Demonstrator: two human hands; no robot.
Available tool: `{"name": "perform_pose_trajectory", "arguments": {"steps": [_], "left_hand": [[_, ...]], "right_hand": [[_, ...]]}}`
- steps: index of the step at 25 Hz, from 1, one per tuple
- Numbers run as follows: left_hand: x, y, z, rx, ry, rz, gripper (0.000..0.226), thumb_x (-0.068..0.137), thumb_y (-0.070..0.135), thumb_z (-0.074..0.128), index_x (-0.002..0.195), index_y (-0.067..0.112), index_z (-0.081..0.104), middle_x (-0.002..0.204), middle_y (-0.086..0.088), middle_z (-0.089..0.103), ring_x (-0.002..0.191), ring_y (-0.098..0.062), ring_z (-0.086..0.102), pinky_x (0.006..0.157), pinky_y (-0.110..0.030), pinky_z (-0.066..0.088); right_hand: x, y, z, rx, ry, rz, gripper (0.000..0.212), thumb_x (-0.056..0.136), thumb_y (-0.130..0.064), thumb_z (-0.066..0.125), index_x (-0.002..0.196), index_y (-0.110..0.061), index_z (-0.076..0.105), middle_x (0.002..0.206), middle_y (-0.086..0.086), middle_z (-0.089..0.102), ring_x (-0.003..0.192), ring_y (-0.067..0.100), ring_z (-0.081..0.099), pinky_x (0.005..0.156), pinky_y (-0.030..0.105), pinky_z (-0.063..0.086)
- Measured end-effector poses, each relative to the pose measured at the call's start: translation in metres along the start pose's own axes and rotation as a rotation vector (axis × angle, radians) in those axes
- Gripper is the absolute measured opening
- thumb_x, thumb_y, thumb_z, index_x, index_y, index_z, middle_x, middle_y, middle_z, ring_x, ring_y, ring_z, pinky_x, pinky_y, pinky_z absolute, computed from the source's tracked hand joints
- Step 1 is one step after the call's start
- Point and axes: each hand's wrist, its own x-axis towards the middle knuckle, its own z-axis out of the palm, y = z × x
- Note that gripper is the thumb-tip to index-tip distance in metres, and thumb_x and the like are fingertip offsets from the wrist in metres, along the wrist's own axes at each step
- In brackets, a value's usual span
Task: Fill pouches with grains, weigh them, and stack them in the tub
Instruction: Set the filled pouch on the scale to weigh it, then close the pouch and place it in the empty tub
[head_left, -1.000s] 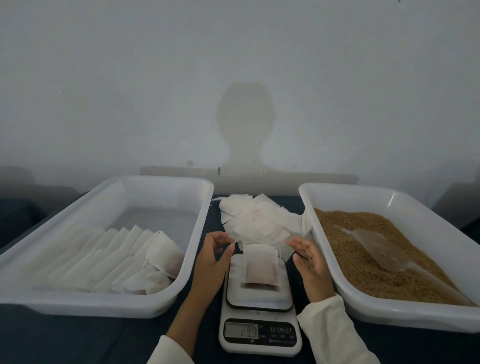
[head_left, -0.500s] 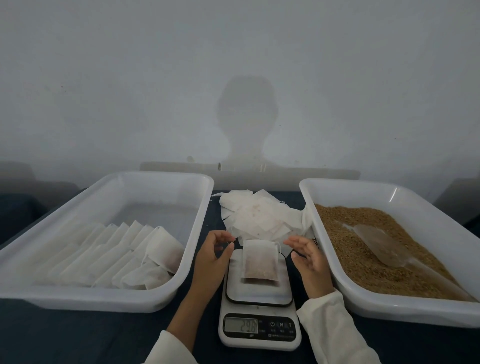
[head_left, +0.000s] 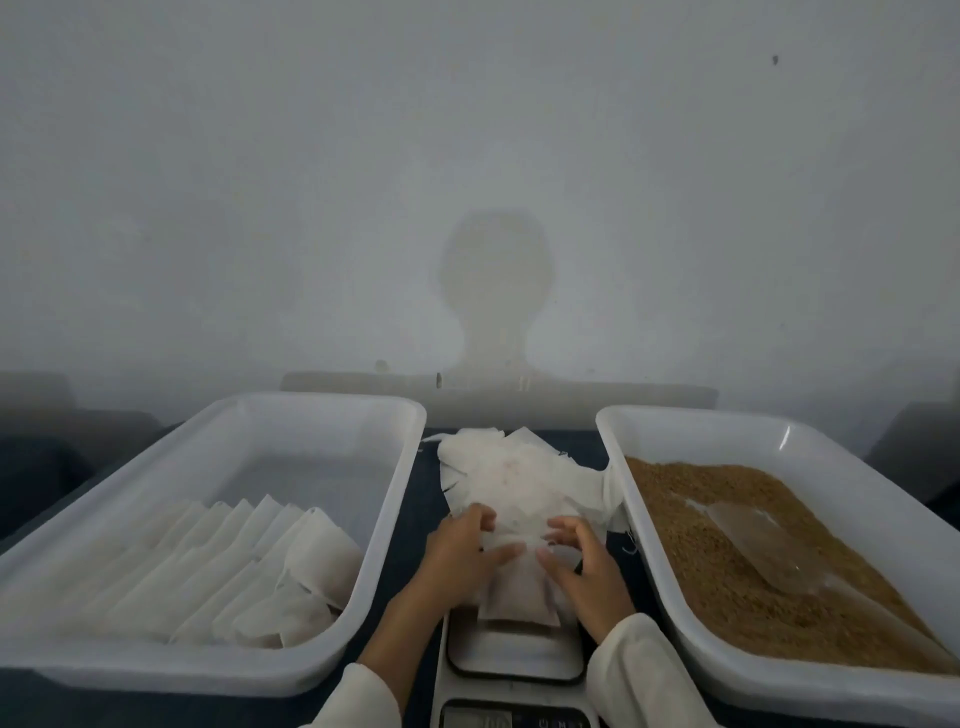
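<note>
Glossy white plastic tubs (head_left: 400, 499), matt papery pouches (head_left: 514, 587), rough brown grains (head_left: 727, 571).

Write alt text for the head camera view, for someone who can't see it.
Both hands, left hand and right hand, hold a filled pouch on a scale. A tub of stacked pouches sits left, a grain tub right.

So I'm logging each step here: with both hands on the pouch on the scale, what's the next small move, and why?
Probably lift the filled pouch off the scale toward the left tub, where filled pouches already lie in a row. Both the left hand and right hand touch it.
</note>
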Motion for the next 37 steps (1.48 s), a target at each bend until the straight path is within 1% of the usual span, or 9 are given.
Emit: {"name": "perform_pose_trajectory", "arguments": {"steps": [5, 9, 11, 16, 20, 25, 29, 35, 37], "left_hand": [[-0.007, 0.012, -0.001, 0.112, -0.067, 0.028, 0.068, 0.066, 0.054, 0.076, 0.124, 0.030, 0.048, 0.119, 0.009, 0.056, 0.112, -0.011, 0.050, 0.099, -0.029, 0.042], [-0.021, 0.024, -0.013, 0.117, 0.062, 0.115, 0.020, 0.078, 0.042, 0.070, 0.084, 0.030, 0.056, 0.078, 0.016, 0.056, 0.070, 0.002, 0.050, 0.062, -0.011, 0.038], [-0.026, 0.029, -0.022, 0.132, 0.155, 0.130, 0.026, 0.084, 0.036, 0.065, 0.067, 0.028, 0.047, 0.066, 0.013, 0.049, 0.058, 0.001, 0.043, 0.054, -0.011, 0.032], [-0.033, 0.043, -0.072, 0.346, 0.422, 0.148, 0.021, 0.096, 0.030, 0.046, 0.104, 0.014, 0.058, 0.085, 0.003, 0.050, 0.072, -0.008, 0.045, 0.069, -0.016, 0.033], [-0.046, 0.025, -0.134, 0.276, 0.555, 0.079, 0.018, 0.092, 0.028, 0.056, 0.085, 0.011, 0.060, 0.083, -0.001, 0.052, 0.075, -0.014, 0.050, 0.061, -0.018, 0.029], [-0.044, -0.021, -0.162, 0.131, 0.346, -0.184, 0.021, 0.090, 0.017, 0.058, 0.070, 0.011, 0.055, 0.070, -0.007, 0.059, 0.077, -0.029, 0.066, 0.060, -0.029, 0.054], [-0.034, -0.045, -0.147, 0.061, 0.179, -0.338, 0.026, 0.093, 0.017, 0.055, 0.110, -0.002, 0.059, 0.112, -0.022, 0.063, 0.105, -0.035, 0.062, 0.087, -0.037, 0.054], [-0.023, -0.048, -0.139, 0.388, -0.121, -0.415, 0.049, 0.091, 0.029, 0.059, 0.132, 0.005, 0.046, 0.131, -0.013, 0.053, 0.122, -0.026, 0.051, 0.098, -0.032, 0.042], [-0.019, -0.050, -0.136, 0.434, -0.170, -0.395, 0.052, 0.088, 0.027, 0.064, 0.131, 0.005, 0.048, 0.132, -0.014, 0.054, 0.118, -0.024, 0.054, 0.088, -0.025, 0.048]], "right_hand": [[0.004, -0.014, 0.003, -0.011, 0.017, -0.001, 0.029, 0.082, -0.006, 0.069, 0.101, -0.025, 0.058, 0.100, -0.010, 0.059, 0.095, 0.002, 0.053, 0.072, 0.007, 0.042], [0.004, -0.042, -0.003, 0.055, -0.012, -0.056, 0.027, 0.080, -0.003, 0.070, 0.096, -0.023, 0.061, 0.098, -0.002, 0.065, 0.096, 0.013, 0.062, 0.083, 0.026, 0.054], [0.006, -0.064, 0.000, 0.014, -0.024, -0.143, 0.025, 0.080, -0.003, 0.070, 0.092, -0.023, 0.061, 0.096, -0.007, 0.065, 0.095, 0.009, 0.062, 0.081, 0.018, 0.051], [0.022, -0.128, 0.027, 0.030, -0.057, -0.325, 0.021, 0.081, -0.003, 0.068, 0.083, -0.024, 0.065, 0.088, -0.011, 0.068, 0.086, 0.001, 0.062, 0.076, 0.010, 0.047], [0.039, -0.160, 0.069, 0.054, -0.137, -0.390, 0.016, 0.083, -0.004, 0.067, 0.089, -0.018, 0.064, 0.086, -0.008, 0.066, 0.080, 0.003, 0.061, 0.070, 0.009, 0.046], [0.040, -0.153, 0.122, -0.174, -0.279, -0.329, 0.022, 0.088, -0.011, 0.060, 0.107, -0.020, 0.055, 0.098, -0.002, 0.061, 0.087, 0.014, 0.061, 0.085, 0.029, 0.053], [0.037, -0.140, 0.142, -0.457, -0.389, -0.332, 0.027, 0.091, -0.014, 0.053, 0.117, -0.022, 0.048, 0.111, 0.004, 0.062, 0.097, 0.023, 0.060, 0.091, 0.036, 0.049], [0.027, -0.145, 0.140, -0.955, -0.487, -0.536, 0.031, 0.098, -0.016, 0.037, 0.129, -0.012, 0.042, 0.111, 0.019, 0.059, 0.106, 0.036, 0.055, 0.092, 0.038, 0.043], [0.026, -0.150, 0.140, -1.097, -0.530, -0.566, 0.033, 0.097, -0.013, 0.041, 0.129, -0.005, 0.041, 0.106, 0.023, 0.057, 0.105, 0.038, 0.057, 0.093, 0.038, 0.040]]}}
